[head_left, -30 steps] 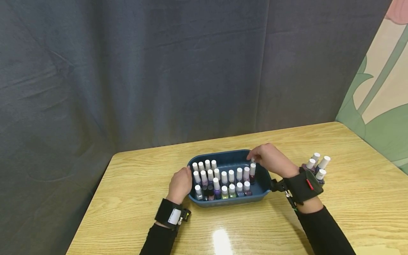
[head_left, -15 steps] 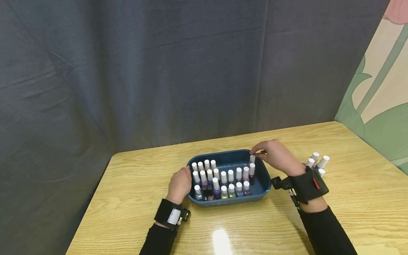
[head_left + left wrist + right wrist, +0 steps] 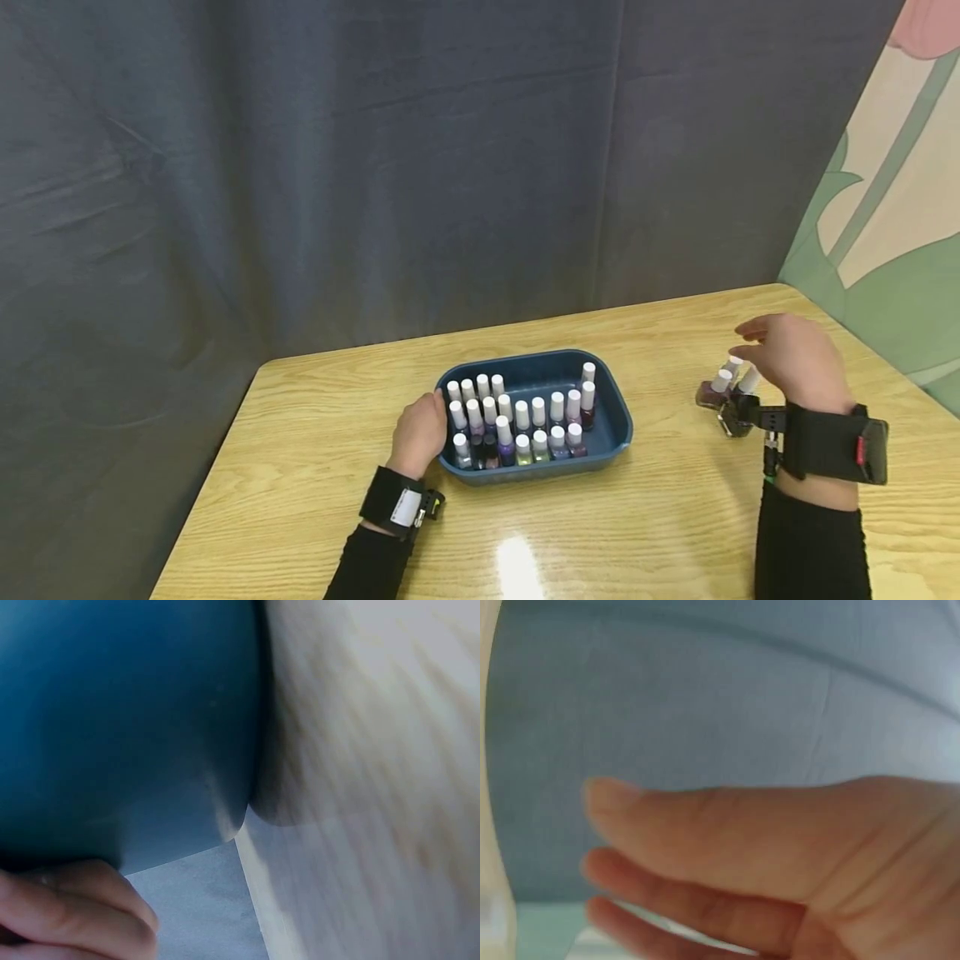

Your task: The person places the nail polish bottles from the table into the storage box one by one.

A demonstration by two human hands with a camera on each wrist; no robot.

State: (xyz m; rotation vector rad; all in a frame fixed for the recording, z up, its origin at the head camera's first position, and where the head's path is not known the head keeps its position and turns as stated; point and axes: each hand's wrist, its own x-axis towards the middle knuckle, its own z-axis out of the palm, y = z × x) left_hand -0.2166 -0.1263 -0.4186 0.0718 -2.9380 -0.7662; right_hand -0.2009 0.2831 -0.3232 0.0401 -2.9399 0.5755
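Observation:
A dark blue oval tub [image 3: 621, 433] holds several nail polish bottles [image 3: 504, 442], most with white caps and a few with black ones, standing in rows. My left hand [image 3: 418, 432] grips the tub's left end; in the left wrist view its curled fingers [image 3: 82, 911] lie against the blue wall [image 3: 127, 735]. My right hand [image 3: 802, 358] is over a small cluster of white-capped nail polish bottles [image 3: 712, 390] on the table to the right, partly hidden by the hand and wrist strap. Its thumb [image 3: 697, 825] and fingers are extended and apart, with nothing between them.
The pale wooden table [image 3: 315, 467] runs back to a grey cloth [image 3: 420, 167] hanging behind it. A wall with a painted flower [image 3: 900, 233] borders the right side. Inside the tub, bare floor shows at the back middle and the right end.
My right hand has let go of a white-capped nail polish bottle at the tub's back right corner and moved right to the cluster. The left hand keeps its grip on the tub.

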